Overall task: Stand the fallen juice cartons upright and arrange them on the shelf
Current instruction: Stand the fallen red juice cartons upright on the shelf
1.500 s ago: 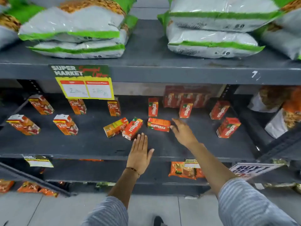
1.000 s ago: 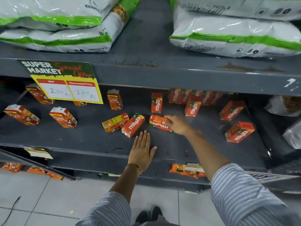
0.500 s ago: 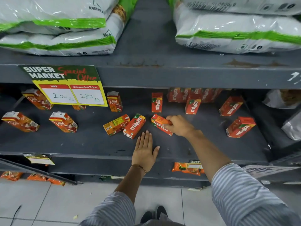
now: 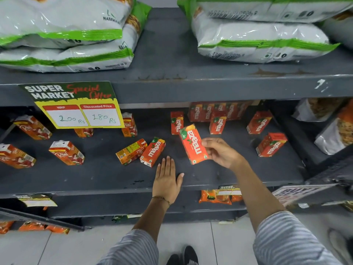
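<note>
1. Since half a second ago, the Maaza carton (image 4: 193, 144) has come up off the grey shelf (image 4: 95, 175); it lay flat there under my right hand (image 4: 222, 153).
2. Now my right fingers and thumb pinch its right edge, and it hangs tilted above the shelf, logo upside down.
3. My left hand (image 4: 166, 180) rests flat at the shelf's front edge, fingers together, thumb out, holding nothing.
4. Just beyond its fingertips lie two fallen cartons side by side: another Maaza (image 4: 152, 152) and a Real carton (image 4: 131, 151).
</note>
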Tool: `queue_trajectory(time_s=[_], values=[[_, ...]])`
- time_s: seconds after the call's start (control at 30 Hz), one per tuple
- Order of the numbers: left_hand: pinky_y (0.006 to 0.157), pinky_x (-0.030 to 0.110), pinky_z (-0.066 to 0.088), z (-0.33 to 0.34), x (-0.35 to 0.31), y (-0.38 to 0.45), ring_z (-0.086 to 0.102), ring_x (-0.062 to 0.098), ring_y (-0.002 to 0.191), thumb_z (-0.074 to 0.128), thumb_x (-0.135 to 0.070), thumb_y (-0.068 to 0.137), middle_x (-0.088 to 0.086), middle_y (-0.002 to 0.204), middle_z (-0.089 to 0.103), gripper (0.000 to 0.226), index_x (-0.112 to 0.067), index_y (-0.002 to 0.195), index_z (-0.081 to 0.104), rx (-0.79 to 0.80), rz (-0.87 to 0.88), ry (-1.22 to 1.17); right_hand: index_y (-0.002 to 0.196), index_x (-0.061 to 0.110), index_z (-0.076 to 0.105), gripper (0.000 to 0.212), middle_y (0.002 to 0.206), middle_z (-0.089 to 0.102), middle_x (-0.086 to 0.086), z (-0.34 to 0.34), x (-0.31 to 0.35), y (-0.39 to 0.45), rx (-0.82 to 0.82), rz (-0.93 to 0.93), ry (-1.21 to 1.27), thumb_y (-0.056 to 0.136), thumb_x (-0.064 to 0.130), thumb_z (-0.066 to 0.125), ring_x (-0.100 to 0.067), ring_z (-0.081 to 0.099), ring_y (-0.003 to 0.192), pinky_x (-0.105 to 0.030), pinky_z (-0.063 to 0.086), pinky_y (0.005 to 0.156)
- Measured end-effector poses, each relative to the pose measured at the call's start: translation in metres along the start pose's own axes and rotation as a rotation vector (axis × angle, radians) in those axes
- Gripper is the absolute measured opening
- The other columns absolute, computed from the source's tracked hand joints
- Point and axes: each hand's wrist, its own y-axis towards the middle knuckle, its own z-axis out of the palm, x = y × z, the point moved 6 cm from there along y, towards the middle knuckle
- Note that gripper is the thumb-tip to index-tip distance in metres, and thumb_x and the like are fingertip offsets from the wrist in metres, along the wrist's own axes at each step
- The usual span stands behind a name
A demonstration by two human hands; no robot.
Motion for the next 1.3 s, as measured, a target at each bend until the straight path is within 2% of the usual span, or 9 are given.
queue_trajectory(time_s=[0.03,0.13,0.2,0.4,0.53,0.8,1.03,1.17,1.3], values=[[0.115,0.036,0.004,0.0,0.0,0.0,0.017,0.031,0.142,0.027,-0.044,0.095,0.017,0.153,0.022,0.063,-0.002,0.142,0.017,0.0,0.002,0.001,0.078,0.016,0.074,0.01,0.077,0.076,0.002,0.005,0.004,-0.004,0.049,0.007,0.023,0.076,0.025,0.072,-0.009,0.072,0.072,-0.021,0.057,0.064],[0.116,0.036,0.003,0.001,0.0,0.0,0.015,0.03,0.142,0.025,-0.044,0.096,0.017,0.153,0.019,0.064,-0.003,0.143,0.015,0.012,0.001,0.006,0.086,0.008,0.069,0.054,0.08,0.075,-0.001,0.017,0.013,-0.014,0.179,0.026,0.083,0.046,0.037,0.089,-0.012,0.072,0.073,-0.025,0.059,0.07],[0.115,0.035,0.002,0.001,0.001,0.0,0.015,0.03,0.143,0.024,-0.045,0.096,0.016,0.154,0.019,0.064,-0.003,0.143,0.014,0.013,-0.002,0.003,0.092,0.006,0.069,0.063,0.082,0.075,-0.002,0.024,0.022,-0.021,0.245,0.012,0.128,0.041,0.036,0.092,-0.013,0.071,0.074,-0.027,0.057,0.072],[0.114,0.033,-0.002,0.002,0.003,0.001,0.01,0.028,0.144,0.02,-0.047,0.095,0.014,0.155,0.014,0.064,-0.005,0.144,0.01,0.024,-0.012,0.012,0.096,0.015,0.073,0.049,0.089,0.076,0.003,0.042,0.052,-0.042,0.441,-0.055,0.124,0.053,0.032,0.087,-0.009,0.071,0.08,-0.023,0.057,0.075],[0.114,0.033,-0.003,0.003,0.002,0.0,0.008,0.028,0.144,0.021,-0.045,0.096,0.015,0.155,0.013,0.064,-0.005,0.144,0.009,0.032,-0.004,0.014,0.096,0.015,0.073,0.048,0.088,0.076,0.003,0.038,0.055,-0.047,0.438,-0.067,0.103,0.053,0.031,0.087,-0.009,0.071,0.08,-0.024,0.056,0.073],[0.114,0.034,-0.001,0.0,0.0,-0.001,0.01,0.028,0.143,0.021,-0.045,0.096,0.015,0.155,0.014,0.064,-0.004,0.144,0.01,0.032,-0.001,0.04,0.112,0.01,0.059,0.029,0.089,0.075,0.004,-0.021,0.017,-0.042,-0.016,-0.053,0.017,0.088,0.001,0.047,-0.011,0.07,0.081,-0.026,0.058,0.074],[0.114,0.034,0.001,0.0,0.0,-0.001,0.012,0.029,0.143,0.018,-0.046,0.095,0.015,0.155,0.015,0.064,-0.005,0.143,0.012,0.041,-0.013,0.047,0.117,0.0,0.054,0.03,0.101,0.065,-0.009,-0.083,-0.002,-0.043,-0.51,-0.105,-0.148,0.088,-0.007,0.046,-0.019,0.062,0.091,-0.037,0.049,0.089],[0.114,0.033,0.0,0.002,0.001,-0.001,0.009,0.027,0.144,0.017,-0.048,0.095,0.013,0.156,0.013,0.065,-0.007,0.144,0.009,0.053,-0.026,0.042,0.112,0.001,0.057,0.028,0.09,0.067,-0.001,-0.103,-0.009,-0.042,-0.603,-0.1,-0.201,0.086,-0.006,0.051,-0.012,0.063,0.083,-0.027,0.051,0.079],[0.114,0.033,-0.001,0.0,0.001,-0.001,0.008,0.027,0.144,-0.016,-0.058,0.082,0.012,0.156,0.012,0.084,-0.007,0.144,0.009,0.054,-0.019,0.046,0.109,0.007,0.059,0.025,0.092,0.067,0.0,-0.109,-0.018,-0.04,-0.614,-0.086,-0.22,0.086,-0.003,0.054,-0.012,0.064,0.085,-0.025,0.05,0.076]])
